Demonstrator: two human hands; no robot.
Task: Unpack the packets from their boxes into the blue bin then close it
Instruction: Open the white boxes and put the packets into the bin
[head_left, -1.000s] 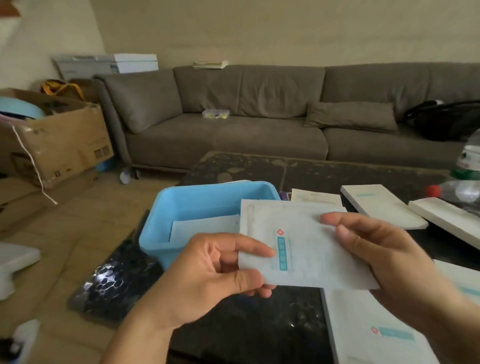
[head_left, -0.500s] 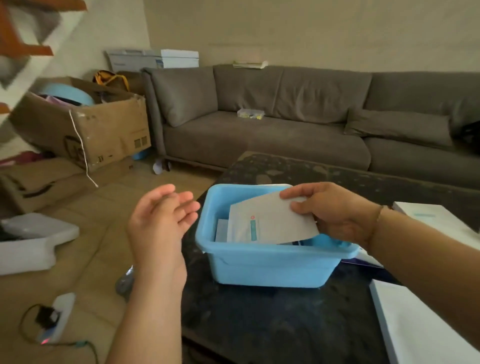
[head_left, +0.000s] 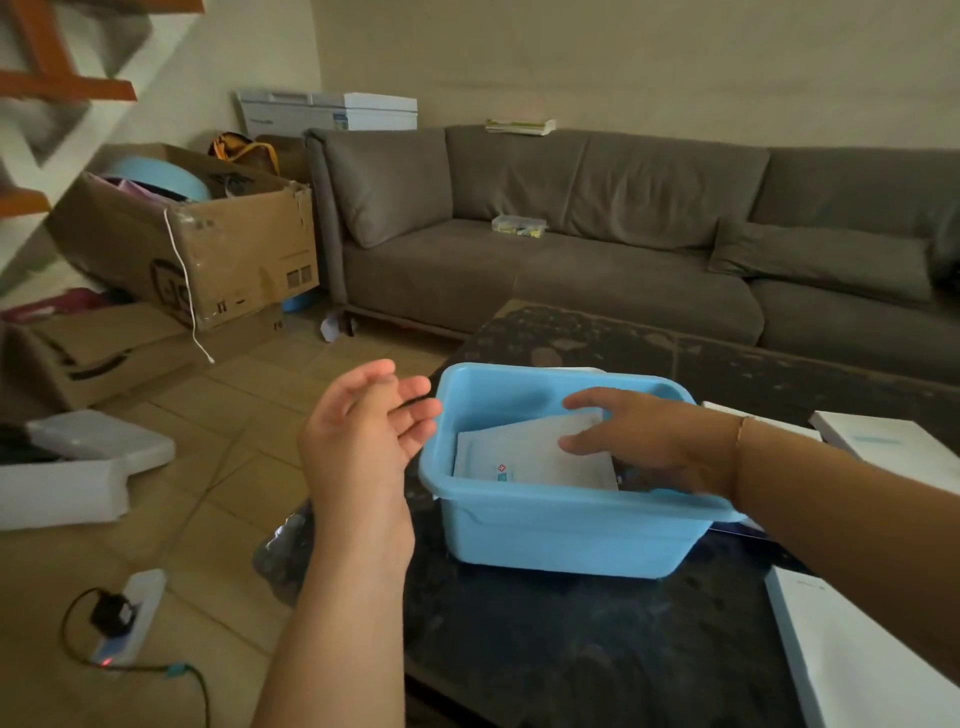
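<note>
The blue bin (head_left: 571, 540) stands on the left part of the dark table (head_left: 571, 654). A white packet (head_left: 519, 449) with a small red and blue mark leans inside it, over other white packets. My right hand (head_left: 660, 441) reaches into the bin from the right and holds the packet's right end between thumb and fingers. Just left of the bin's rim, my left hand (head_left: 363, 441) hovers with relaxed fingers, palm turned toward the bin, holding nothing. Flat white boxes lie to the right: one behind my right forearm (head_left: 883, 441), another at the near right (head_left: 852, 654).
A grey sofa (head_left: 597, 270) runs behind the table. Cardboard boxes (head_left: 208, 249) and white foam pieces (head_left: 78, 467) sit on the tiled floor at left. Near the table's left corner lies a power strip (head_left: 130, 613) with a cable.
My right hand has lowered the packet from above the bin's rim down into the bin. The left hand let go of it earlier and now hovers beside the bin.
</note>
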